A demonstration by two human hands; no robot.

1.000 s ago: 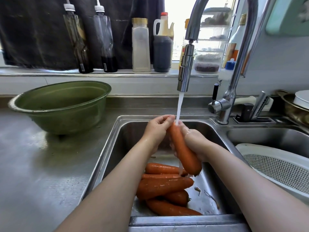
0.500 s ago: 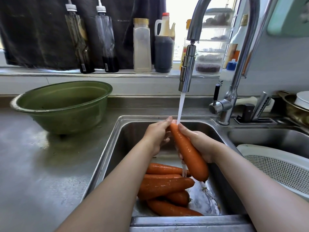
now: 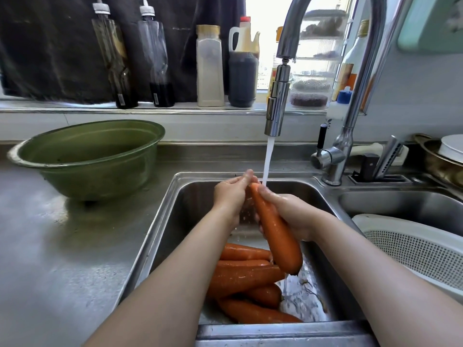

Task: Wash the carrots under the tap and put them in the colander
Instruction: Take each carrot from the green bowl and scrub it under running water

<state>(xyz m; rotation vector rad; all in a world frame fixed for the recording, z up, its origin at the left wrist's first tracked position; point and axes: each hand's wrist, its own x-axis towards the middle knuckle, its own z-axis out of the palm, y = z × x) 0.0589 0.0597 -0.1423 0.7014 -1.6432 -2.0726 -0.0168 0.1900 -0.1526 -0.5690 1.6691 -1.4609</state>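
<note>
Both hands meet over the left sink basin (image 3: 190, 204). The right hand (image 3: 293, 216) wraps round the middle of a carrot (image 3: 275, 234) from the right side. The left hand (image 3: 233, 196) curls its fingers about the carrot's narrow upper end. The carrot is held steeply tilted, narrow end up and blunt end down, clear of the basin floor. A water stream (image 3: 268, 159) falls from the tap spout (image 3: 276, 106) and lands at the narrow end, just where the fingertips of both hands meet.

Below the held carrot, a heap of further carrots (image 3: 245, 279) lies on the wet basin floor, toward the near wall. The white colander (image 3: 413, 251) sits in the right basin (image 3: 400, 204), well apart from the hands; what shows of its inside holds no carrot. A green bowl (image 3: 87, 159) stands on the steel counter (image 3: 50, 246) left of the sink. Bottles (image 3: 210, 66) line the window sill behind the tap.
</note>
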